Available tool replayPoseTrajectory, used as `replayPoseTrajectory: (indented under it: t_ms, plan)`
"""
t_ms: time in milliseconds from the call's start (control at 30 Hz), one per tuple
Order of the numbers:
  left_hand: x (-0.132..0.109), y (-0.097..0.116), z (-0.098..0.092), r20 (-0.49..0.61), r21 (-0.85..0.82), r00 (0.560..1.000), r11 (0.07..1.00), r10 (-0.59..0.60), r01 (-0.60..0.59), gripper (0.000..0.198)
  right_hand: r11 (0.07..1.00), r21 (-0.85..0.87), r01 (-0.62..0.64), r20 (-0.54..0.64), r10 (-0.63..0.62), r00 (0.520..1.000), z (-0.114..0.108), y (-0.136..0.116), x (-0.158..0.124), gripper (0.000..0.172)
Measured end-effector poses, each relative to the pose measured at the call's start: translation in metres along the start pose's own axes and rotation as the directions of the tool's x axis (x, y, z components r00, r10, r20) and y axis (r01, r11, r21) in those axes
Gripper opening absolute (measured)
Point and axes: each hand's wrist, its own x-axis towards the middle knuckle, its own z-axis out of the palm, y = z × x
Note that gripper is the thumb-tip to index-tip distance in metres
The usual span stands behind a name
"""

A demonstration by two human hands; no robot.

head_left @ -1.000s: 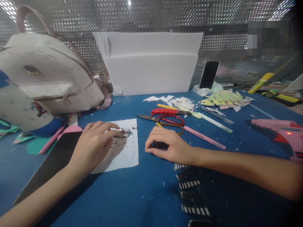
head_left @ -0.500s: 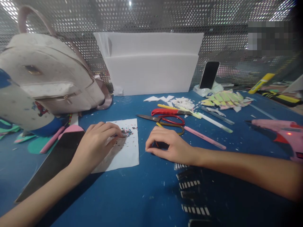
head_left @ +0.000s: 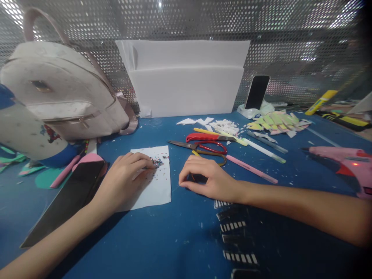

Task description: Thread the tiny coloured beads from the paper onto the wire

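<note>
Tiny multicoloured pieces [head_left: 158, 162] lie scattered on a white sheet of paper [head_left: 158, 192] atop a blue table [head_left: 145, 244], where, through the head camera, I see the left hand [head_left: 128, 176] arched low, its fingertips at the heap's left edge; whether they pinch a piece I cannot tell. To the sheet's right I find the right hand [head_left: 205, 176] curled over the table, thumb and forefinger together at the tips, though I cannot make out anything between them. Just beyond it lie scissors [head_left: 194, 146] and a pink pen [head_left: 251, 169]; a dark flat slab [head_left: 68, 201] sits partly hidden by the left forearm. Farther out, I have a pink glue gun [head_left: 334, 152], its red light glowing, at right, a pale backpack [head_left: 58, 85] at left and an upright white panel [head_left: 186, 91] at the back.
</note>
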Motion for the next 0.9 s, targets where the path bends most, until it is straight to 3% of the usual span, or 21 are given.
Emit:
replayPoseTrajectory:
  t_ms: [567, 900]
  plan:
    - [0.0020, 0.0095, -0.0008, 0.025, -0.031, 0.999, 0.999, -0.037, 0.037, 0.015, 1.000, -0.009, 0.019, -0.018, -0.019, 1.000, 0.0007, -0.0001, 0.0002, 0.004]
    - [0.0046, 0.0106, 0.0007, -0.025, -0.026, 0.998, 0.998, -0.060, 0.059, 0.015, 0.999, -0.023, 0.024, -0.029, -0.024, 0.999, 0.0023, 0.0013, -0.0002, 0.004]
